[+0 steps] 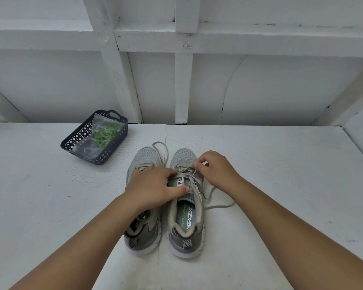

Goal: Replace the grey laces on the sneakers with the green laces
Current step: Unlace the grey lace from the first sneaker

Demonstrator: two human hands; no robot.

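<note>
The right hand (213,170) pinches the grey flat lace (189,171) of the right grey mesh sneaker (186,206). The left hand (153,187) rests on its tongue with fingers spread wide.

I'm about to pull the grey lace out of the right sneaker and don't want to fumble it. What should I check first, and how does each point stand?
1. Right hand has the grey lace: ok, its fingers pinch it near the upper eyelets.
2. Right sneaker steadied: ok, the left hand presses on its tongue.
3. Knot undone: ok, loose ends trail onto the white surface beside the shoe.
4. Lace free of the lower eyelets: not ok, it is still crossed through them.
5. Green laces ready: ok, bagged in the dark basket on the left.
6. Left sneaker unlaced: cannot tell, the left hand covers it.
</note>
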